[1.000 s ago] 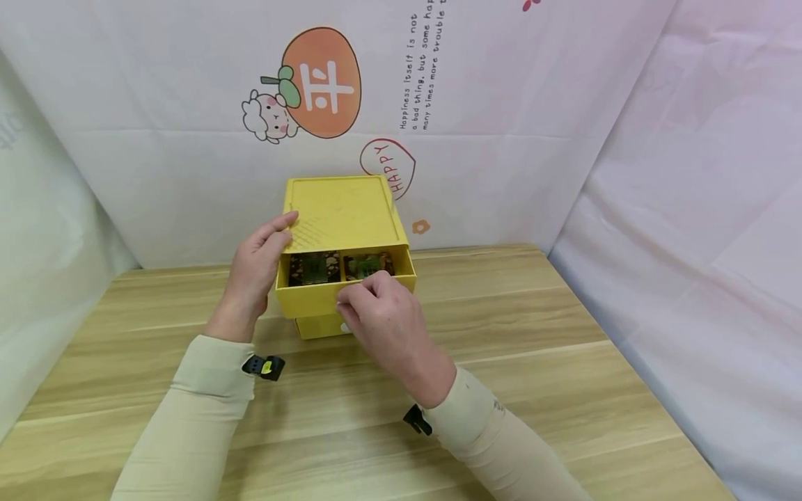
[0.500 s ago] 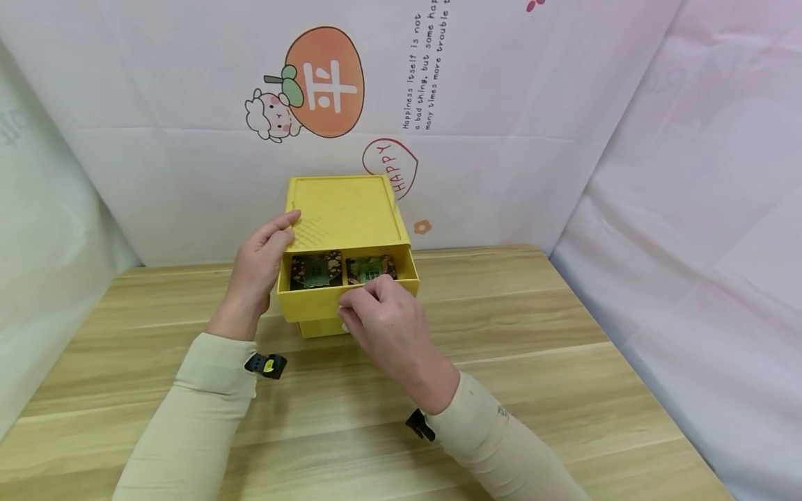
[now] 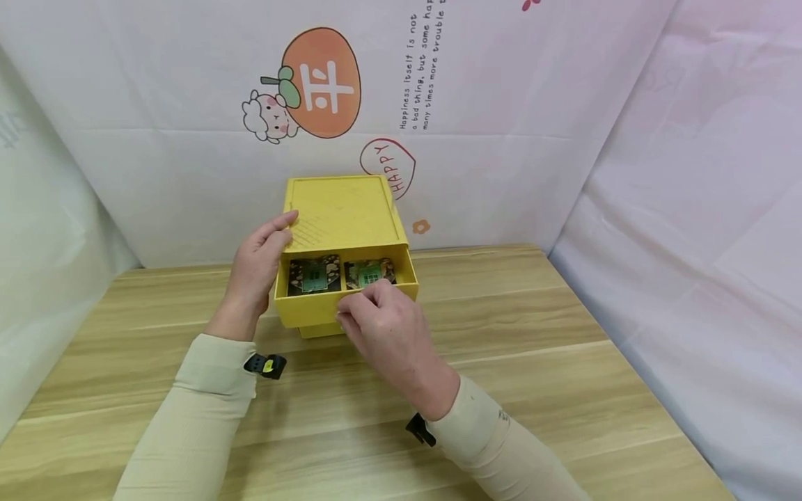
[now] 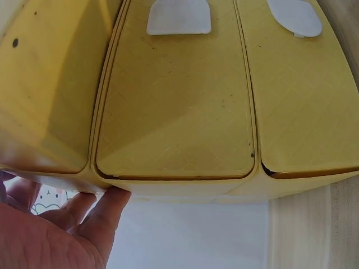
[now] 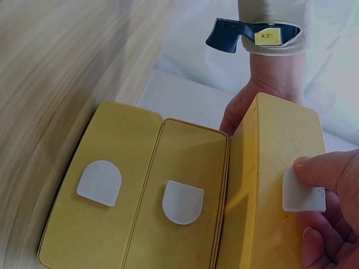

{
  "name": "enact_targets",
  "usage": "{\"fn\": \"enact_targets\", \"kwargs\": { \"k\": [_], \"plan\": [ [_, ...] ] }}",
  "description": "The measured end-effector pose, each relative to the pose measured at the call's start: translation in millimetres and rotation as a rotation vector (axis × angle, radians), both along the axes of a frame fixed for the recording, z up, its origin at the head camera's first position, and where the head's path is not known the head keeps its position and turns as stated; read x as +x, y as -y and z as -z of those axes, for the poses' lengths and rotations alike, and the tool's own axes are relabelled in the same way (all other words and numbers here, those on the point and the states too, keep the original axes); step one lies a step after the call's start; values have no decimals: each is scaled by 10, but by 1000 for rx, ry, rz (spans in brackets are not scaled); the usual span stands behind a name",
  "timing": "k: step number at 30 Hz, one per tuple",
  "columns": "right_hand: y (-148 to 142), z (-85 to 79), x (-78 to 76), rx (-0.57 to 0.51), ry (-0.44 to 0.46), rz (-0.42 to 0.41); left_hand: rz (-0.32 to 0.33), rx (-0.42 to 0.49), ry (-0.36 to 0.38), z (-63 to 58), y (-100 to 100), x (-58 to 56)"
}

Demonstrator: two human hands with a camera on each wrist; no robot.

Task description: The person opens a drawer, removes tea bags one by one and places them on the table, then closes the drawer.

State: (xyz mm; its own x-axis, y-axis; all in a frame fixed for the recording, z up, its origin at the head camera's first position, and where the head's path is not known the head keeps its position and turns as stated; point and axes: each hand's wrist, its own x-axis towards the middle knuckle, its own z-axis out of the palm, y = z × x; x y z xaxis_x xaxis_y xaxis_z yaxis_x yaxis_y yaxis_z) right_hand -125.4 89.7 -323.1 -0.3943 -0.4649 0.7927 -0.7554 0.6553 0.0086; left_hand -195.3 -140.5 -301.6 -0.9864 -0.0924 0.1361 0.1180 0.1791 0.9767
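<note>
A yellow drawer cabinet (image 3: 341, 212) with stacked drawers stands on the table, its top drawer (image 3: 307, 306) pulled partly out. Two dark patterned packets with green labels lie in it, a left packet (image 3: 315, 275) and a right packet (image 3: 370, 272), on either side of a divider. My right hand (image 3: 391, 330) pinches the drawer's white tab handle (image 5: 303, 190) between thumb and fingers. Against the cabinet's left side rests my left hand (image 3: 253, 271), its fingertips at the top edge. The left wrist view shows those fingers (image 4: 109, 216) touching the side wall.
Two lower drawers sit shut below, each with a white tab, seen on the middle tab (image 5: 183, 203) and the bottom tab (image 5: 100, 182). The wooden table (image 3: 532, 362) extends around the cabinet. A printed white cloth (image 3: 501, 174) hangs close behind it.
The top drawer has come slightly further out toward me, with my right hand on its handle. More of the packets shows now. My left hand has stayed on the cabinet's side.
</note>
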Motion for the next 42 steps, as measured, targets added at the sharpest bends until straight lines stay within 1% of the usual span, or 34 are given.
{"fn": "enact_targets", "kwargs": {
  "k": [7,14,26,37,42],
  "plan": [
    [3,3,16,1,-3,4,-10,4,-4,5,-4,5],
    [0,-3,43,-5,-11,5,-19,14,-3,18,1,-17],
    [-14,-5,106,-6,-22,1,-26,7,-9,2,-4,-30],
    [-28,11,154,-7,-26,9,-27,2,-11,6,-27,1],
    [-37,2,173,1,-25,10,-34,4,-14,-1,-33,-8]
  ]
}}
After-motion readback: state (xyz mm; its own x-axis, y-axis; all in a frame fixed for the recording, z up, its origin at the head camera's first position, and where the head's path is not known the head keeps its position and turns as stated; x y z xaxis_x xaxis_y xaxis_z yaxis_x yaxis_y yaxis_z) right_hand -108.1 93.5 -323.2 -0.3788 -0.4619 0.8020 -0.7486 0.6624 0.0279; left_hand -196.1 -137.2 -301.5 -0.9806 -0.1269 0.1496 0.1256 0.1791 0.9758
